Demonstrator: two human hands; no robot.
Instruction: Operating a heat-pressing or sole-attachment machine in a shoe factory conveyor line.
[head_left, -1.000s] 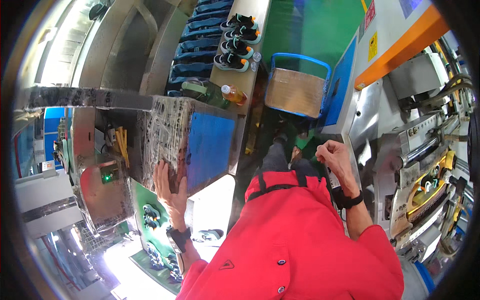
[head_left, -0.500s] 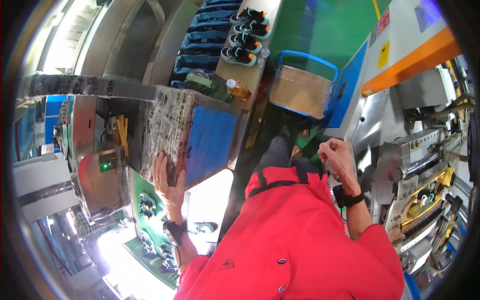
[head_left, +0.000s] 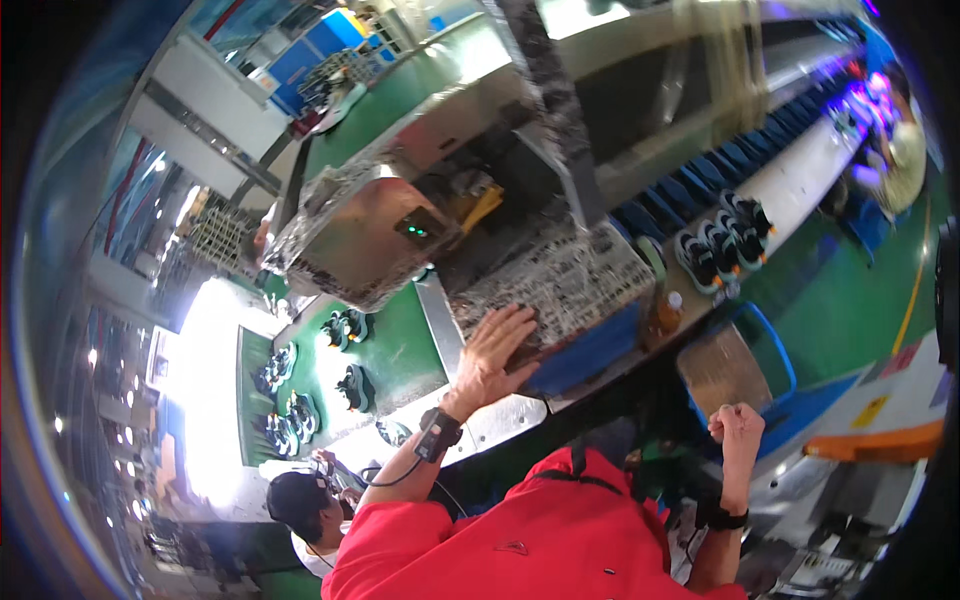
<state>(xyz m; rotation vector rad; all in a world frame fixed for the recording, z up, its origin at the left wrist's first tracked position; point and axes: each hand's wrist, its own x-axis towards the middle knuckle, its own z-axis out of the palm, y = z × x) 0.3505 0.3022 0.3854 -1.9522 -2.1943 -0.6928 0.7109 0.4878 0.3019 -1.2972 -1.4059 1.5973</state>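
My left hand (head_left: pixel 493 358) lies with fingers spread on the worn, patterned top of a box-like housing (head_left: pixel 585 270) with a blue side. Nothing shows in its grasp. Held low at the right, my right hand (head_left: pixel 737 432) is curled into a fist, and no object can be seen in it. Nearest to that hand is a blue-handled basket (head_left: pixel 722 362) with brown cardboard on it. Each wrist carries a dark strapped device. Beside the housing stands a bottle of amber liquid (head_left: pixel 667 313).
Several dark sneakers (head_left: pixel 722 245) stand on a ledge along a conveyor. More sneakers (head_left: pixel 353 388) sit on a green belt at left. A film-wrapped unit (head_left: pixel 360 240) shows green lights. One person (head_left: pixel 300 510) is at lower left, another (head_left: pixel 900 150) far right. An orange bar (head_left: pixel 880 443) juts in.
My view has swung left, bringing the green belt and two people into sight. My left hand has slid farther onto the housing's top. The right hand stays curled.
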